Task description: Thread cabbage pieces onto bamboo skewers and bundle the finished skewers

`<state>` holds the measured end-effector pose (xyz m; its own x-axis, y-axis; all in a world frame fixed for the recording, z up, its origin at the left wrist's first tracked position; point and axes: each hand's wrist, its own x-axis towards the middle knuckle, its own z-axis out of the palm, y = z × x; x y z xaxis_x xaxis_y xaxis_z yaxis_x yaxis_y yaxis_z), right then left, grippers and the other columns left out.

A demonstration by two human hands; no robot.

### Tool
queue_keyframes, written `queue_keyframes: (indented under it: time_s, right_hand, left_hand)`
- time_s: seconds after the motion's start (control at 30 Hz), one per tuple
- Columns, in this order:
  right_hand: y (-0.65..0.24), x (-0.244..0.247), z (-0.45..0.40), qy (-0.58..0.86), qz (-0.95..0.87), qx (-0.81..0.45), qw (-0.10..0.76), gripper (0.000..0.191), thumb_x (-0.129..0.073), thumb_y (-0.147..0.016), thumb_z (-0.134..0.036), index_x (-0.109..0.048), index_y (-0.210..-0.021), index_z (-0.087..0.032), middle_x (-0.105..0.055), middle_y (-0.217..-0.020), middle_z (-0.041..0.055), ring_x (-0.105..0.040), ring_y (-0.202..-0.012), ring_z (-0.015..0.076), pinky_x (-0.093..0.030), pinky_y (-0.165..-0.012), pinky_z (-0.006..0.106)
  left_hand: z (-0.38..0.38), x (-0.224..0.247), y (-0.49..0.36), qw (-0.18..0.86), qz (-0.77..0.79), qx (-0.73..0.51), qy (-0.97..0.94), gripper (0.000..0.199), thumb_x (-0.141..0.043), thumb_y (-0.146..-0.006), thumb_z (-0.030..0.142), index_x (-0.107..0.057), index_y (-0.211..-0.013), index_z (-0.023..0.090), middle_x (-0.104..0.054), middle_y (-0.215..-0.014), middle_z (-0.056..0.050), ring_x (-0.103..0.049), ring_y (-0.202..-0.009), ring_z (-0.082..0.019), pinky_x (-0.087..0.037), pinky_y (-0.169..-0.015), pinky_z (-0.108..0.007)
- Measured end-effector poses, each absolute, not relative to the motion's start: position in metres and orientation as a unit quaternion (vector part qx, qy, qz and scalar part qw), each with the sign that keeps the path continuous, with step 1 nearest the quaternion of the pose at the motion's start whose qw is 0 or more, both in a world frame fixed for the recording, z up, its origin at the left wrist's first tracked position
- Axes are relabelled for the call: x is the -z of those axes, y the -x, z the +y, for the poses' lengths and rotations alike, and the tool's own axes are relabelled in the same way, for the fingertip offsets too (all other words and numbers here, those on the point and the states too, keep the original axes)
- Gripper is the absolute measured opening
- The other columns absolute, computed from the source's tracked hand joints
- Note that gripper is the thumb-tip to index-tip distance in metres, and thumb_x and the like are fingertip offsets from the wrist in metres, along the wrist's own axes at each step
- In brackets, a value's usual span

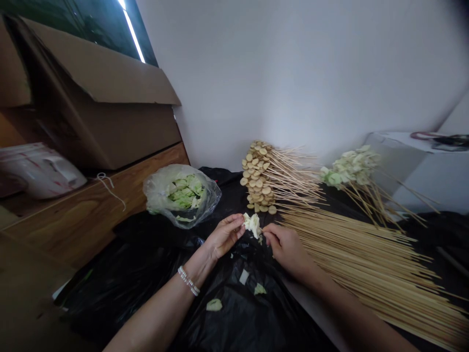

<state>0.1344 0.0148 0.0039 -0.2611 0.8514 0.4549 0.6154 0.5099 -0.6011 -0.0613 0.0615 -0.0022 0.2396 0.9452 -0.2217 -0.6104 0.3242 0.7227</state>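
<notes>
While pinched in the left hand [224, 236], fingers [240, 224] closed on it, a pale piece of cabbage leaf [252, 226] above black plastic sheeting [234, 318]: probably light, soft and quick to tear, so likely best held gently near its thickest part. Just beside it, the right hand [287, 249], fingers curled inward, their grip impossible to make out. Nearby, loose bamboo skewers [366, 259], skewered round tan slices [258, 178], skewered cabbage pieces [350, 168] and a clear plastic bag of cabbage [182, 195].
</notes>
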Motion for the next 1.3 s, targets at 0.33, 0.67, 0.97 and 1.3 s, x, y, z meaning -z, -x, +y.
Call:
queue_keyframes:
  time_s: [0.33, 0.67, 0.97, 1.3]
  right_hand:
    - [-0.136, -0.003, 0.018, 0.473, -0.768, -0.128, 0.413, 0.023, -0.043, -0.093, -0.020, -0.066, -0.090, -0.020, -0.069, -0.081, 0.0022, -0.063, -0.073, 0.0159, -0.044, -0.070, 0.027]
    - [-0.130, -0.003, 0.014, 0.449, -0.768, -0.131, 0.438, 0.023, -0.043, -0.092, -0.018, -0.065, -0.092, -0.020, -0.070, -0.087, 0.0032, -0.064, -0.078, 0.0160, -0.045, -0.073, 0.026]
    - [-0.129, -0.002, 0.010, 0.447, -0.785, -0.119, 0.413, 0.024, -0.041, -0.093, -0.018, -0.065, -0.092, -0.019, -0.070, -0.080, 0.0037, -0.064, -0.072, 0.0156, -0.045, -0.067, 0.026]
    - [-0.130, 0.003, 0.009, 0.442, -0.789, -0.105, 0.414, 0.026, -0.039, -0.094, -0.021, -0.065, -0.097, -0.019, -0.071, -0.093, 0.0065, -0.065, -0.086, 0.0179, -0.048, -0.079, 0.029]
  left_hand:
    - [0.063, -0.013, 0.065, 0.721, 0.311, -0.556, -0.271, 0.038, -0.077, -0.073, 0.033, -0.065, -0.107, 0.019, -0.069, -0.099, -0.007, -0.065, -0.084, -0.015, -0.053, -0.078, -0.027]
    - [0.049, -0.014, 0.057, 0.760, 0.278, -0.492, -0.321, 0.040, -0.072, -0.077, 0.013, -0.062, -0.115, 0.022, -0.068, -0.109, -0.006, -0.065, -0.092, -0.014, -0.050, -0.085, -0.029]
    - [0.047, -0.014, 0.054, 0.739, 0.297, -0.508, -0.328, 0.043, -0.073, -0.075, 0.014, -0.062, -0.115, 0.023, -0.069, -0.095, -0.003, -0.064, -0.085, -0.012, -0.050, -0.080, -0.026]
    - [0.043, -0.020, 0.049, 0.720, 0.327, -0.504, -0.347, 0.060, -0.081, -0.063, 0.006, -0.061, -0.118, 0.021, -0.068, -0.088, -0.001, -0.063, -0.079, -0.011, -0.049, -0.080, -0.025]
